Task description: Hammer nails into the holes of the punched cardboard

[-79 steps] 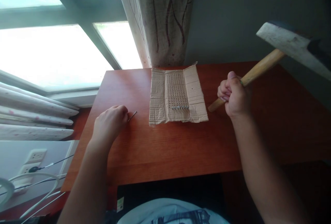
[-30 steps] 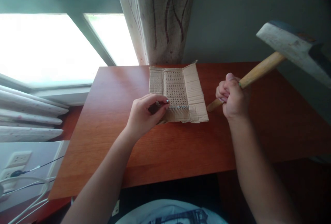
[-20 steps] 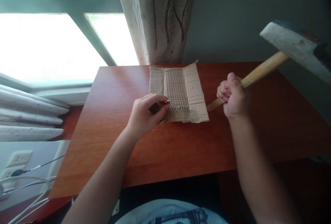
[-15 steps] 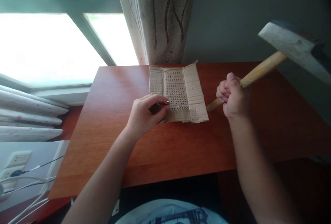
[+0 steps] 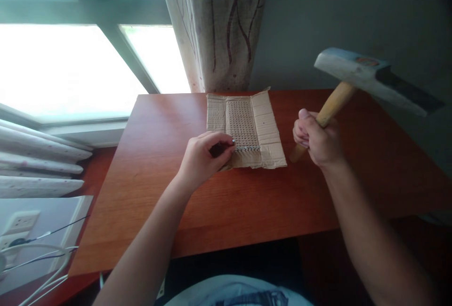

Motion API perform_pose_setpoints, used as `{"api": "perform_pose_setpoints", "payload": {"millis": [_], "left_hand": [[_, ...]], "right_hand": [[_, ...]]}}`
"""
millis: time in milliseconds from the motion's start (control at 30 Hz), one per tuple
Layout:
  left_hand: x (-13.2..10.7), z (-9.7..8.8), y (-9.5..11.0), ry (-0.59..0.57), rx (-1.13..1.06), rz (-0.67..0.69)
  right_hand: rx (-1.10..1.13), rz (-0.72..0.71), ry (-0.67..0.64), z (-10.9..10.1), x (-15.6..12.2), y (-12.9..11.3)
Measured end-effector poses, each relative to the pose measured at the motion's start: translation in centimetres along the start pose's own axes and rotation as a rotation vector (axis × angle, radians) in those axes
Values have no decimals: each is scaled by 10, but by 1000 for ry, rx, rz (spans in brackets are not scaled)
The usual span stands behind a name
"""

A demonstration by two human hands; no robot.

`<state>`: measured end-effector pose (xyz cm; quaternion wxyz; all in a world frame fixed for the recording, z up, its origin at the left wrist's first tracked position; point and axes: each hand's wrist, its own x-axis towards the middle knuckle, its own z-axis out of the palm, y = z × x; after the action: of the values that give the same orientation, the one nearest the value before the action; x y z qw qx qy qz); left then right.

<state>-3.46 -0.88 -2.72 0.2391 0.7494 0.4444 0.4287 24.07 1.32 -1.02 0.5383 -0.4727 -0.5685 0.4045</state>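
Observation:
A flattened piece of cardboard [image 5: 270,129] lies on the wooden table [image 5: 247,207], its middle panel [image 5: 243,120] dotted with rows of small holes. Along the near end of those holes runs a row of nails [image 5: 249,148]. At the row's left end, my left hand [image 5: 208,153] pinches a nail [image 5: 233,142] between thumb and finger; only its shiny head shows. To the right of the cardboard, my right hand [image 5: 318,139] grips the wooden handle of a hammer [image 5: 367,73], with the metal head raised above the table.
A bright window [image 5: 63,70] and a patterned curtain [image 5: 222,28] stand behind and left of the table. White and dark cables [image 5: 45,249] hang by a wall socket [image 5: 23,221] at the lower left. A dark wall [image 5: 318,19] rises behind.
The hammer head has swung down and to the left, while my right hand stays near the same spot. My left hand still pinches the nail; the whole view has shifted slightly.

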Motion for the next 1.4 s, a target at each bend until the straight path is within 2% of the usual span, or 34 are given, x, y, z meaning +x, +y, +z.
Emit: {"api": "perform_pose_setpoints", "payload": {"millis": [100,167,233,333,400,633,833,1033,1233,1400], "left_hand": [[0,1,0,-9,-4,4],[0,1,0,-15,-9,10],[0,0,-1,-16,-8,18],[0,0,-1,-18,-4,26],[0,0,0,-19,-1,24],[0,2,-1,-3,-5,41],[1,2,-2,-19,35,50],[0,2,-2,-15,21,42],[1,2,-3,-31,63,28],[0,1,-2,-22,60,48]], "right_hand": [[-230,89,-88,-13,-14,-15],[-496,81,-142,-19,-21,-30],[-674,63,-250,-22,-26,-45],[-778,6,-414,-18,-28,-62],[-806,-45,-454,-14,-27,-68],[-912,-205,-416,-10,-26,-81],[-967,-179,-496,-4,-27,-86],[-946,-223,-424,-5,-28,-88],[-1024,-179,-490,-3,-30,-81],[-1006,-215,-447,-4,-33,-85]]}}
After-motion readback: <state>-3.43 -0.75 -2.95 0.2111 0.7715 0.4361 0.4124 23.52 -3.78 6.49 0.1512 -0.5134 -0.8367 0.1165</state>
